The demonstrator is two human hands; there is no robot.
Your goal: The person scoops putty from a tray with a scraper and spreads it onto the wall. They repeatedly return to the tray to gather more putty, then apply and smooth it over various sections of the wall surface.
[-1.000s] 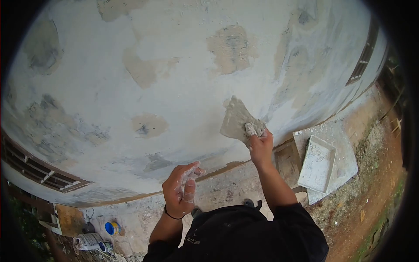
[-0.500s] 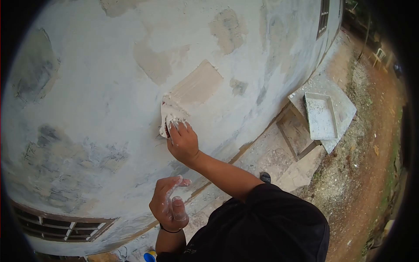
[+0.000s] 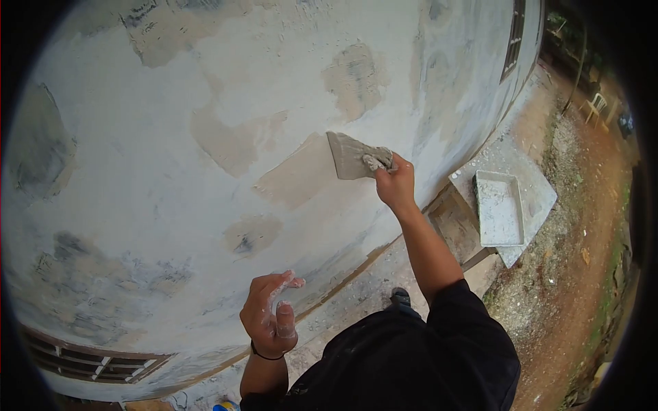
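The right hand is gripping a plaster-caked putty knife, its fingers closed on the handle, blade lying against the wall beyond them. The left hand is hanging half-open, holding nothing.

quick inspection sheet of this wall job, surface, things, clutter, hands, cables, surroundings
surface: wall pale, patchy, with a fresh tan filler patch
job's things: putty knife flat against the wall, blade smeared
clutter: white tray on a board on the ground
hands: right hand grips the knife handle; left hand free, filler on fingers
cables: nothing seen
surroundings: vent grille low left, window far right, bare dirt
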